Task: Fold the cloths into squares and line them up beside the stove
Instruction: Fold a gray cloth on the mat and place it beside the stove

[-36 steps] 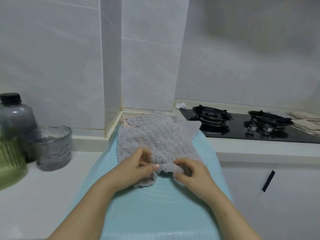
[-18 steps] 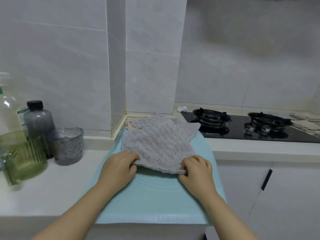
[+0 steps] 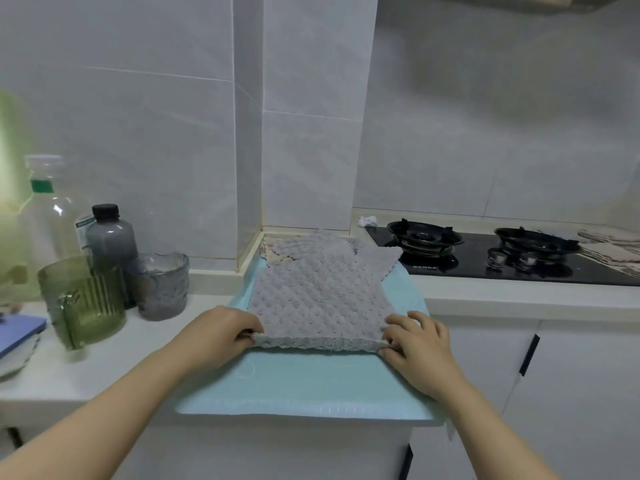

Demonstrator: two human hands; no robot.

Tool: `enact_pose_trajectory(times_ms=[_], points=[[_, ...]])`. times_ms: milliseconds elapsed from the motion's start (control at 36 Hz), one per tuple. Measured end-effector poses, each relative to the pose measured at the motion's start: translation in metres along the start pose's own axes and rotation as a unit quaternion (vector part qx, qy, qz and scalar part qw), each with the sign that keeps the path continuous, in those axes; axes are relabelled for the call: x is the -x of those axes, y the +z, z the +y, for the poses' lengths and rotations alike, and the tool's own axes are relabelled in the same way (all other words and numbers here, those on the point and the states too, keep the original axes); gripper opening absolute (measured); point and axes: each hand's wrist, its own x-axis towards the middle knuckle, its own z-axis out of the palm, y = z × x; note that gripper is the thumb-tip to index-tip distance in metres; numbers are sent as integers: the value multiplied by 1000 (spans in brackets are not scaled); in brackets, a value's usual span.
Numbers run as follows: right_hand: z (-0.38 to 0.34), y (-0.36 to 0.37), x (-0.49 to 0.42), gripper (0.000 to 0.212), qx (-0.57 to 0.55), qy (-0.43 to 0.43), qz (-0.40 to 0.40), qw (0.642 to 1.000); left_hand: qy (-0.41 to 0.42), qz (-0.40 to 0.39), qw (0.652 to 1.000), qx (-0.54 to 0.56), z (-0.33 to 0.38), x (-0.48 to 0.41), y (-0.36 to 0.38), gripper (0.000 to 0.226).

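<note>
Left hand pinches the near corner of the grey cloth on the side away from the stove, fingers curled over the edge. Right hand grips the near corner on the stove side, fingers curled on top; thumb hidden, can't tell how deep it's tucked. Cloth lies mostly flat on the teal mat just left of the stove; near edge looks thick, probably doubled. Its far stove-side corner flares out toward the stove's front-left corner; touching or not, can't tell. A pinkish cloth pokes out under its far edge, on the side away from the stove. Judgement: mid-fold on one cloth, task early. To do it well: lift both corners together, level, carry them to the far edge, match corner to corner before pressing. Flatten the flared corner first or the square comes out skewed. Fabric looks thick and fluffy, so press the crease with flat fingers; it'll likely spring back. Risk: dragging the pinkish cloth along. More cloths lie at the stove's far right end.
</note>
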Motion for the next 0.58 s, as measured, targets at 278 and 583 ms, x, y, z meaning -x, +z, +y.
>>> enact_pose_trajectory(times_ms=[278,583], points=[[-15,-36,25,28,-240,28,-63,968,-29,-175,977,114,6,28,-52,12],[-28,-72,41,22,-324,24,-170,930,-109,-257,915,292,-2,56,-77,2]])
